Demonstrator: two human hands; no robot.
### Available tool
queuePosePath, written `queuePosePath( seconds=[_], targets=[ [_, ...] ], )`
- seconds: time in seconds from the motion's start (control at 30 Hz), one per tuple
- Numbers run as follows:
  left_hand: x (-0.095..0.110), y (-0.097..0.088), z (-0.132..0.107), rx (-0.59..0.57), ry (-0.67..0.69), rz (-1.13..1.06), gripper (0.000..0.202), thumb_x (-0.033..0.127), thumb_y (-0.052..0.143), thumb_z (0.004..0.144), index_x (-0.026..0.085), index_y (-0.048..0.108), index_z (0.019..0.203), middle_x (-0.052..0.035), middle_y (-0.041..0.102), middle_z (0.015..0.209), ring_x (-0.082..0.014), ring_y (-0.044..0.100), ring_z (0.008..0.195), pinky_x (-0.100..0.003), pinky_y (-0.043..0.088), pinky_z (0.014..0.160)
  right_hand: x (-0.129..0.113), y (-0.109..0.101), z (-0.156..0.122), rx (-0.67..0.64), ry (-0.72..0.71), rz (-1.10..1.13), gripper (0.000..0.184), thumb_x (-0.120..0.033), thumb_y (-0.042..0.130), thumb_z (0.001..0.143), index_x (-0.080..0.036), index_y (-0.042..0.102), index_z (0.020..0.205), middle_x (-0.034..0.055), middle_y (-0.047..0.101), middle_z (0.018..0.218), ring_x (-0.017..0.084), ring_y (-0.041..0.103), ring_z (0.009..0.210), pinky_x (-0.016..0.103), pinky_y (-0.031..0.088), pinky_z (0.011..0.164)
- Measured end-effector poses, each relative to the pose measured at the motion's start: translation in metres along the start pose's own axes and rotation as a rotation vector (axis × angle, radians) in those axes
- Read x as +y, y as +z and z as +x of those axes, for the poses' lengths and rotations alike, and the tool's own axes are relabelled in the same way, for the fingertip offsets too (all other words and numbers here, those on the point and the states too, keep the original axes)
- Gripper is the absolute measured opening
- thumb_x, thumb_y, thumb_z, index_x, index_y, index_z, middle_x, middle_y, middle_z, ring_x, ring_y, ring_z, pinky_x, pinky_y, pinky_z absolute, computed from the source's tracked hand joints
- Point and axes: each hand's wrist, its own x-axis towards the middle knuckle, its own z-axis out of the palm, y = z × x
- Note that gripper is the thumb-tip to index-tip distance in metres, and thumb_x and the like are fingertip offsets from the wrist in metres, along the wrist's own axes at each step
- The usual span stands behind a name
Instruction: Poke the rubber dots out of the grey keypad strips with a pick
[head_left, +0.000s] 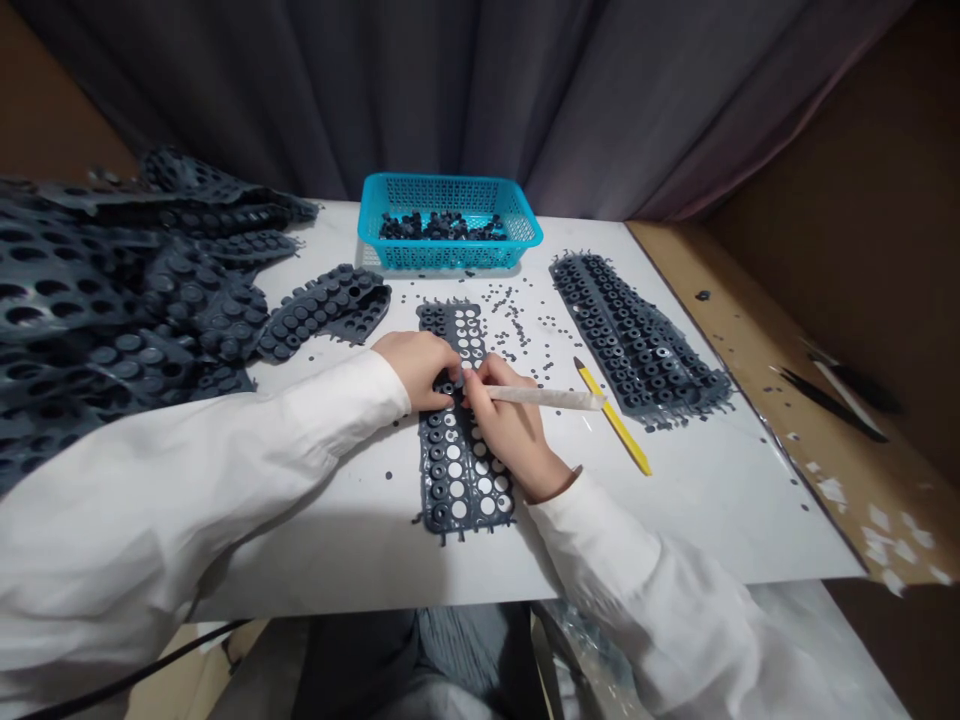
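Observation:
A dark grey rubber sheet (pixel 469 515) with rows of round moulded rings and many punched-out holes lies lengthwise before me on the white tabletop. My left hand (pixel 420 368) rests over its left edge, thumb and fingers pinched on a small dark rubber piece in the sheet's middle. Close beside it, my right hand (pixel 514 425) grips a white pen-like stick tool (pixel 547 397), whose back end points right. The tool's tip is hidden at my fingers. Just right of that hand lies a yellow craft knife-like tool (pixel 615 420) with a dark tip.
A turquoise basket (pixel 450 260) at the back holds loose dark rubber parts. Another ringed rubber sheet (pixel 637 340) lies right; a heap of punched sheets (pixel 150 290) fills the left. Small dark discs (pixel 514 320) are scattered about. Black tweezers (pixel 832 403) lie on the brown board.

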Motion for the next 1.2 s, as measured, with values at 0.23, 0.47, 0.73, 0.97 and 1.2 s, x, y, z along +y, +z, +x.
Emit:
queuePosePath(
  seconds=[0.23,0.47,0.73,0.97,1.2],
  targets=[
    [0.0,-0.001,0.007,-0.057,0.031,0.087,0.009,0.032,0.065,0.072,0.024,0.069,0.075,-0.0022,0.066,0.08,-0.0202,0.058,0.075,-0.028,0.028,0.057,0.0,0.001,-0.001,0.002,-0.02,-0.027,0.027,-0.028,0.049,0.09,-0.023,0.041,0.064,-0.003,0.053,0.057,0.016,0.051,0.054,0.027,0.034,0.056],
    [-0.015,0.01,-0.004,0.075,0.082,-0.211,0.012,0.031,0.063,0.076,0.022,0.071,0.074,0.0004,0.063,0.07,-0.0129,0.052,0.064,-0.024,0.032,0.058,0.003,0.002,-0.002,0.013,-0.051,-0.066,0.027,-0.028,0.047,0.09,-0.023,0.037,0.065,-0.0036,0.051,0.055,0.016,0.049,0.052,0.027,0.033,0.055],
    [-0.02,0.021,-0.017,0.429,-0.393,-1.223,0.013,0.025,0.073,0.065,0.014,0.065,0.065,0.007,0.036,0.046,-0.0062,0.031,0.045,-0.019,0.025,0.046,0.002,0.004,-0.001,0.023,-0.046,-0.054,0.027,-0.028,0.048,0.09,-0.023,0.038,0.065,-0.0038,0.052,0.054,0.015,0.049,0.05,0.027,0.034,0.056],
    [-0.018,0.007,-0.011,0.314,-0.563,-1.768,0.009,0.021,0.053,0.065,0.016,0.046,0.063,-0.0007,0.048,0.06,-0.0075,0.036,0.044,-0.018,0.028,0.039,-0.017,-0.014,-0.009,0.058,-0.01,0.112,0.026,-0.033,0.053,0.09,-0.022,0.047,0.068,-0.0043,0.055,0.056,0.013,0.051,0.052,0.025,0.037,0.055],
    [-0.025,0.008,-0.004,0.26,-0.592,-1.783,0.012,0.019,0.049,0.056,0.018,0.041,0.065,0.0001,0.046,0.056,-0.0083,0.035,0.042,-0.017,0.03,0.037,-0.049,-0.052,0.014,0.057,-0.08,0.123,0.031,-0.04,0.061,0.085,-0.02,0.051,0.064,-0.0053,0.05,0.047,0.01,0.046,0.045,0.024,0.034,0.05]
  ],
)
